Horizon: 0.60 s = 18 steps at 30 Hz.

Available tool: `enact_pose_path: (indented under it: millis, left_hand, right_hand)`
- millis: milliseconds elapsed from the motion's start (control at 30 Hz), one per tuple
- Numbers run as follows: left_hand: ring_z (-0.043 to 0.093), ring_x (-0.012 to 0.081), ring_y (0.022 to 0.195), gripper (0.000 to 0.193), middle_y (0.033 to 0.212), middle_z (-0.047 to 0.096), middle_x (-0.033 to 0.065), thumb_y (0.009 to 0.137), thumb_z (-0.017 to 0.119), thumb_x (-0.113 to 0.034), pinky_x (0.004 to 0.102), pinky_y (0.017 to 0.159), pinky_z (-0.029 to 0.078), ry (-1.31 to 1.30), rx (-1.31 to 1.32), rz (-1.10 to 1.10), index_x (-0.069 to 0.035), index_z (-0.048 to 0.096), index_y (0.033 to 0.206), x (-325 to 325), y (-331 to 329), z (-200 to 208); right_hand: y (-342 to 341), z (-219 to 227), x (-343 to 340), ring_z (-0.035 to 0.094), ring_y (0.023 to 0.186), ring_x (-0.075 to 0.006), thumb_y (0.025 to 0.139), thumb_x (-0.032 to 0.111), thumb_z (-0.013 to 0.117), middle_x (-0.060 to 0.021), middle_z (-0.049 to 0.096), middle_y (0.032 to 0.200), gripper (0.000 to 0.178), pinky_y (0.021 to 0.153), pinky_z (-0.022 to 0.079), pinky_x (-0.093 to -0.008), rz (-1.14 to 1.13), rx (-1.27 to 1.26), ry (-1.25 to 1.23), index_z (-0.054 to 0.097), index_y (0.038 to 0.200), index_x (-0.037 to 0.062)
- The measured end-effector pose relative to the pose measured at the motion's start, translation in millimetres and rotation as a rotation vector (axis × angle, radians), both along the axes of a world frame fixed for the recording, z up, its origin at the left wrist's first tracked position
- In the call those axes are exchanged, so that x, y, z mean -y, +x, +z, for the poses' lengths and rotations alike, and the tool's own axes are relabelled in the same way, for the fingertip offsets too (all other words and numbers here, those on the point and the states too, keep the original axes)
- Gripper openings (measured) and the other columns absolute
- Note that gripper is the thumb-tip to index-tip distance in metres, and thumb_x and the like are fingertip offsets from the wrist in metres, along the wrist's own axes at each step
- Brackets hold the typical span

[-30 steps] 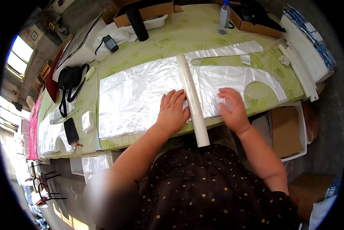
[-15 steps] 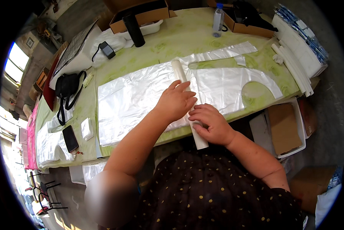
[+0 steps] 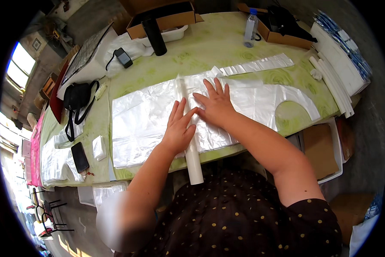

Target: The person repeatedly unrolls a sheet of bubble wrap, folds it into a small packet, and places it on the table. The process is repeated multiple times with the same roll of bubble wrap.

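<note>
A clear plastic sheet [image 3: 141, 124], cut like an apron with a rounded opening at its right end, lies spread on the table. Across it, pointing toward me, rests a whitish tube [image 3: 194, 165] whose near end juts past the table edge. My left hand [image 3: 178, 130] lies on the tube with fingers stretched out and thumb apart. To the right of the tube, my right hand [image 3: 217, 103] presses flat on the plastic, its fingers spread. The thumb side of that hand comes close to the left fingers. Neither hand is wrapped round anything.
A green patterned cloth covers the table [image 3: 201, 47]. At left are a black bag [image 3: 76, 96], a phone [image 3: 79, 157] and a folded white packet [image 3: 99, 148]. A black bottle [image 3: 154, 36] and water bottle [image 3: 250, 30] stand far back; white rolls [image 3: 332, 88] lie right.
The tube has moved left over the sheet. My left hand has shifted left and nearer me; my right hand has left the tube and reached farther out onto the plastic, fingers now spread.
</note>
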State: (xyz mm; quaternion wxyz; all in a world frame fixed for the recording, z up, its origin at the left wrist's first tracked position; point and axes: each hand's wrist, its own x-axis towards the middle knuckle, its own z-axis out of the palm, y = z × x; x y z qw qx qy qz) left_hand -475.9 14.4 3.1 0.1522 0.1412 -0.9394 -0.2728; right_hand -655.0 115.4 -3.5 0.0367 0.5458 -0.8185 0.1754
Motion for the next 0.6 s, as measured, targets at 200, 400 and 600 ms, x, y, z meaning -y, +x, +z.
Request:
enact_pose_path:
  millis: [200,400,600]
  left_hand:
    - [0.014,0.0397,0.157,0.051,0.169,0.020,0.0195,0.093,0.054,-0.016,0.0469,0.126,0.020,0.035,0.006,0.035,-0.013,0.059,0.144,2,6,-1]
    - [0.012,0.0390,0.158,0.049,0.170,0.019,0.0191,0.091,0.053,-0.012,0.0464,0.126,0.019,0.054,-0.003,0.039,-0.010,0.061,0.140,-1,8,1]
    - [0.011,0.0400,0.158,0.049,0.170,0.018,0.0193,0.091,0.056,-0.013,0.0475,0.126,0.018,0.062,0.012,0.024,-0.010,0.060,0.140,-3,2,7]
  right_hand:
    - [-74,27,26,0.011,0.157,-0.0402,0.094,0.068,0.052,-0.0097,0.018,0.172,0.065,0.122,0.008,-0.0682,-0.362,0.046,0.383,0.057,0.147,0.0309]
    - [-228,40,-117,0.010,0.157,-0.0424,0.092,0.072,0.050,-0.0103,0.013,0.173,0.085,0.121,0.016,-0.0690,-1.078,0.216,0.416,0.031,0.162,0.0290]
    - [-260,5,-203,0.028,0.149,-0.0444,0.090,0.054,0.067,-0.0179,0.030,0.164,0.073,0.118,0.028,-0.0614,-0.973,-0.097,0.008,0.045,0.154,0.0270]
